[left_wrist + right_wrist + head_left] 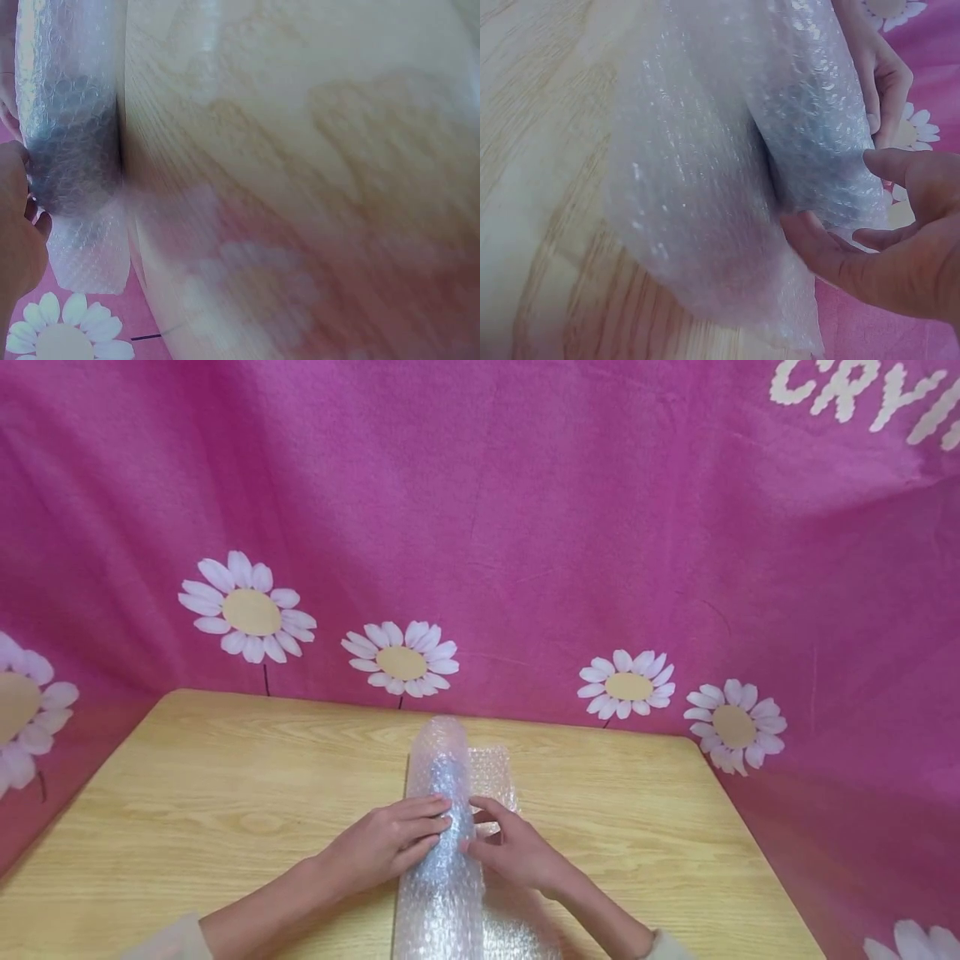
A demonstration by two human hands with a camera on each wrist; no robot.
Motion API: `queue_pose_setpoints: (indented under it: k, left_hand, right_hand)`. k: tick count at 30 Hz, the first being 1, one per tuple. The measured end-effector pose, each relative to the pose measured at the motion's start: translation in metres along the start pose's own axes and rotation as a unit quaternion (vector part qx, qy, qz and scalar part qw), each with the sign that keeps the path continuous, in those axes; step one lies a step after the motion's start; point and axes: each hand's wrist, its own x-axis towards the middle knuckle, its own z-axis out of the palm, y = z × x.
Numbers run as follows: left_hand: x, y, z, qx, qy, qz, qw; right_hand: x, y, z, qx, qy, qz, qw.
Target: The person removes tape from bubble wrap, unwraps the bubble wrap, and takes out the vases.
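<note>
A long roll of bubble wrap (442, 902) lies lengthwise on the wooden table, around a grey-blue object whose kind the wrap blurs. On its left side and top rests my left hand (397, 839), fingers laid across the plastic. My right hand (517, 852) touches the right side, thumb and fingers spread apart with the fingertips against the wrap. In the right wrist view, that right hand (900, 232) shows a gap between thumb and forefinger. A loose flap of bubble wrap (682, 187) lies flat to the right of the roll, partly hidden by the right hand in the head view.
The pale wooden table (262, 777) extends to both sides of the roll. A pink cloth (525, 527) with white daisies hangs behind it and around its sides. The roll's far end comes close to the table's back edge.
</note>
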Motion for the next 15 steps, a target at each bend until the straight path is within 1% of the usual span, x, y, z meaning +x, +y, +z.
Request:
queue_pose_setpoints:
  k: [4, 7, 12, 15]
  left_hand:
    - [0.001, -0.001, -0.002, -0.015, 0.005, -0.014, 0.9998]
    - [0.000, 0.001, -0.002, -0.023, 0.012, -0.030, 0.9992]
    - [-0.002, 0.004, 0.000, -0.027, 0.040, -0.064, 0.9968]
    - [-0.004, 0.005, 0.003, -0.022, 0.056, -0.073, 0.9955]
  right_hand:
    - [0.003, 0.002, 0.002, -0.002, 0.000, -0.020, 0.9998]
    - [0.003, 0.003, 0.004, 0.003, 0.001, -0.030, 0.9996]
    - [0.004, -0.001, 0.010, 0.006, 0.001, -0.029, 0.9996]
    - [0.005, -0.003, 0.013, 0.002, 0.005, -0.031, 0.9995]
